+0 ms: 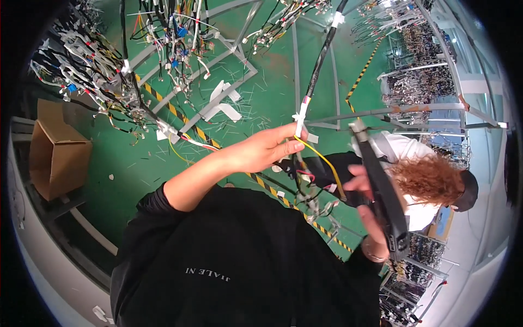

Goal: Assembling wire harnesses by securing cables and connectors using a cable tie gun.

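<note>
We count two hands at work. Our left hand (267,147) is closed to a pinch, thumb and forefinger on the lower white wrapping (302,110) of one black cable (318,65). That cable runs down into the middle of the view from the top edge and bears a second white wrapping (338,18) higher up. Below the pinch, one yellow wire (329,163) curves toward our right hand (371,222), beside a loose tangle of thinner wires and pale connectors (315,206) too jumbled to count. Our right hand has its fingers partly curled about one long black tool (384,191), its grey tip up; blur hides how tight the hold is. One bracelet (376,256) circles that wrist.

Just beyond, one other person (419,147) in a white top and black cap is partly hidden behind our tool. At upper left hang dense wire bundles (92,60), in which we make out three blue connectors (181,31). More bundles line the right side. Grey metal bars (234,84) cross the green floor (267,92) between these, over white scraps (224,102) and many wire clippings. One open cardboard box (60,158) stands at far left.
</note>
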Available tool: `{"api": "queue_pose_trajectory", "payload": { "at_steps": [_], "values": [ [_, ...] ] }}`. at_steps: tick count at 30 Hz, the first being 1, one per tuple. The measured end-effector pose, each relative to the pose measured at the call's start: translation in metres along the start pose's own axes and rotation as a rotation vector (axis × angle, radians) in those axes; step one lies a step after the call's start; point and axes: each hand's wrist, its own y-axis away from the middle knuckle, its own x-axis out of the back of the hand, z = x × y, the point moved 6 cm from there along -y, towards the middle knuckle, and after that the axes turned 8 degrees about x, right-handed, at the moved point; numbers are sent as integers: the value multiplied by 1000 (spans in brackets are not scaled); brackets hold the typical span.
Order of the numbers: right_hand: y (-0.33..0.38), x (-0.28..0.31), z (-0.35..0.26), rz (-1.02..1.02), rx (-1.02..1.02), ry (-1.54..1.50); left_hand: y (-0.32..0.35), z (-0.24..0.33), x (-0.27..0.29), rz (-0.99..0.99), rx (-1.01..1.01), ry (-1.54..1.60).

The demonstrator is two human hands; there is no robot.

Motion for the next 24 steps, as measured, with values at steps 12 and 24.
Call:
{"api": "queue_pose_trajectory", "payload": {
  "at_steps": [12, 24],
  "values": [
    [-68, -1, 3, -344, 132, 212, 45, 26, 23, 350, -11, -407],
    [-89, -16, 14, -484, 95, 262, 40, 17, 28, 376, 132, -577]
  ]
}}
